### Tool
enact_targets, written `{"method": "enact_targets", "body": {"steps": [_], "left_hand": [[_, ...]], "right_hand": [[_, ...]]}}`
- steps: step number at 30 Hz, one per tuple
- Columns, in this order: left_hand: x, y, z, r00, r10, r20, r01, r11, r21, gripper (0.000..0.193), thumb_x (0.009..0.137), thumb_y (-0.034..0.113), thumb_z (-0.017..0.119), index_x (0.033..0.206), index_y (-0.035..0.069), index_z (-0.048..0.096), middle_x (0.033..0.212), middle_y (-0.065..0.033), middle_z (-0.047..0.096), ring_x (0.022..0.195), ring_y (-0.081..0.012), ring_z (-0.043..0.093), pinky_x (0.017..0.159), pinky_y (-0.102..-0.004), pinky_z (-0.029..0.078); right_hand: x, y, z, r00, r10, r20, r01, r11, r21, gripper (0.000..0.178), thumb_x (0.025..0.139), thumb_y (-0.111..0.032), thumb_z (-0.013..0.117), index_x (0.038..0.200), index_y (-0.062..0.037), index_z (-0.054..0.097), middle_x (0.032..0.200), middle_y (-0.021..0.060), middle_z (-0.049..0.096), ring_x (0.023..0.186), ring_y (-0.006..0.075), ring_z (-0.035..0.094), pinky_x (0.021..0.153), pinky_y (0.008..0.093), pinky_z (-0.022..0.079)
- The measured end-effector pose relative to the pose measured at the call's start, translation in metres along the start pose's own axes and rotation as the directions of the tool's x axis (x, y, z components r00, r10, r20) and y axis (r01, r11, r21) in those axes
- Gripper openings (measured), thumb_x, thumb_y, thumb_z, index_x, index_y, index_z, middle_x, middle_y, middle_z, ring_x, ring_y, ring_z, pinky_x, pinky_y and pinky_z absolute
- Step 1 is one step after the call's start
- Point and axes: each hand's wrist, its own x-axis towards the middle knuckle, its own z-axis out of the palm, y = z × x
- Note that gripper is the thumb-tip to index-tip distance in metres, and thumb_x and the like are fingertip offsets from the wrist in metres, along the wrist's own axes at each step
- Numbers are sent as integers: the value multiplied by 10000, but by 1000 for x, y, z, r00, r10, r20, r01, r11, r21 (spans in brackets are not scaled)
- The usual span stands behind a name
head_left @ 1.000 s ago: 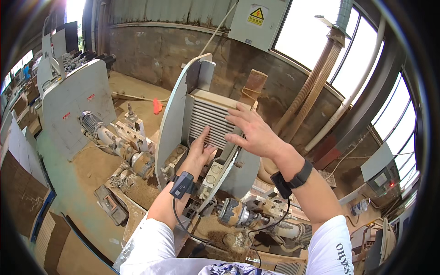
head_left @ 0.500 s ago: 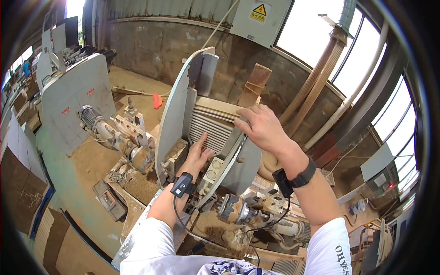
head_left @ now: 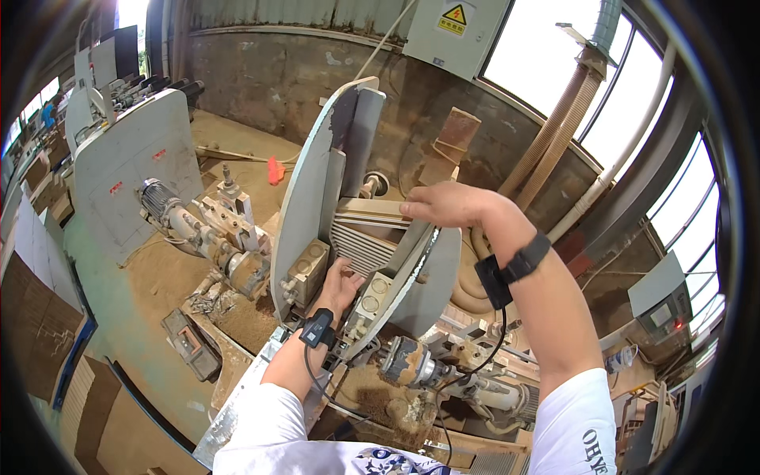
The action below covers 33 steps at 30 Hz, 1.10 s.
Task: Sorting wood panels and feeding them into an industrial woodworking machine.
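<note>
Between two upright grey guide plates (head_left: 305, 190) lies a stack of thin pale wooden strips (head_left: 360, 247). My right hand (head_left: 447, 203) reaches over the right plate, its fingers bent down and closed on the right end of the top strips (head_left: 370, 207). Low at the near side of the stack is my left hand (head_left: 339, 286), with loosely bent fingers by the lower strips; whether they touch is hard to see. Metal blocks with round caps stand on either side of it, the left block (head_left: 307, 269) and the right block (head_left: 374, 294).
Dusty motors flank the guides, one motor (head_left: 162, 202) at the left and another motor (head_left: 408, 360) at the near right. Cables hang from both wrists. A grey panel (head_left: 138, 170) stands far left. Ribbed hoses (head_left: 554, 131) run up at the right. Sawdust covers the machine bed.
The top of the stack sits lower between the plates, and a round wheel shows behind it. My right hand has come down with it. My left hand's fingers have curled and moved lower.
</note>
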Motion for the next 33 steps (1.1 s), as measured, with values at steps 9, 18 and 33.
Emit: {"method": "enact_targets", "body": {"steps": [9, 18, 33], "left_hand": [[4, 1, -13, 999, 3, -48, 3, 994, 108, 278, 739, 198, 558, 965, 48, 501, 1046, -98, 509, 1003, -259, 507, 903, -399, 355], [23, -21, -76, 996, -63, -70, 59, 996, -62, 263, 742, 149, 504, 951, -10, 513, 998, -149, 586, 950, -300, 562, 854, -393, 454], [43, -36, -113, 970, -68, -235, 50, 995, -82, 211, 758, 168, 514, 938, 68, 468, 1029, -91, 524, 971, -262, 479, 889, -402, 331]], "right_hand": [[11, 11, 14, 977, -100, -190, 118, 989, 84, 363, 852, -345, 469, 1005, -38, 587, 972, 156, 599, 904, 308, 569, 785, 380, 430], [0, 73, 85, 549, 232, -803, 587, 576, 569, 190, 895, -159, 505, 1021, -28, 562, 922, 13, 588, 834, 99, 562, 752, 243, 447], [-30, 95, 115, 919, 57, -390, 314, 493, 812, 197, 884, -135, 519, 987, 30, 555, 897, 80, 611, 857, 146, 597, 745, 271, 483]]}}
